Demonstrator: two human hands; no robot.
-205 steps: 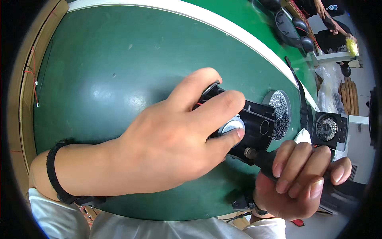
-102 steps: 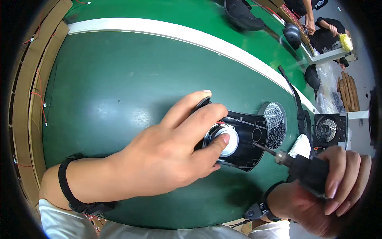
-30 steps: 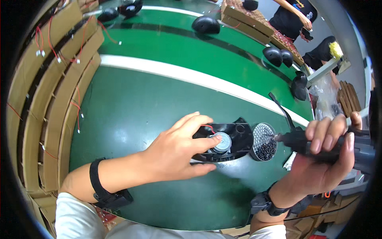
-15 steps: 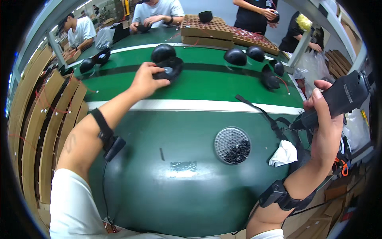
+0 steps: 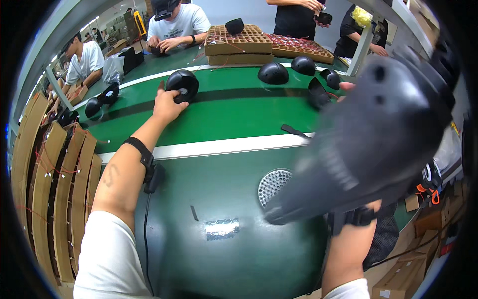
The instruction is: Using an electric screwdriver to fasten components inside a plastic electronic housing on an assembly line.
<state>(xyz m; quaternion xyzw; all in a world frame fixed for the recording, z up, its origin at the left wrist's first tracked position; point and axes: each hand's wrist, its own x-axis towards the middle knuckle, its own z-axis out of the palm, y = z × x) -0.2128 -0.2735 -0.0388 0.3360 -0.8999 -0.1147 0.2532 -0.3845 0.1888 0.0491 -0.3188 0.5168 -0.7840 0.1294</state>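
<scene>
My left hand [image 5: 168, 105] reaches to the far left part of the green belt, with thumb and fingers closed on the rim of a black dome-shaped shell [image 5: 186, 79]. A pale round spot shows inside the shell. At the right, a black electric screwdriver [image 5: 371, 134] looms large and blurred, raised over the table with its nose pointing down to the left. My right hand [image 5: 347, 86] grips it and is mostly hidden behind it; only fingertips show. Under the tool's nose, a round dish [image 5: 273, 187] with a grid of small dimples is partly covered.
More black shells [image 5: 273, 74] lie along the belt [image 5: 224, 114]. Cardboard trays [image 5: 239, 47] stand beyond it, and tall cardboard dividers [image 5: 45, 199] line the left. Several people work across the belt. A black strap [image 5: 295, 131] lies at the belt's near edge.
The screwdriver has swung inward and up close, now covering the right side and part of the dish. My left hand's shell has tilted more upright. The whole view has shifted slightly.
</scene>
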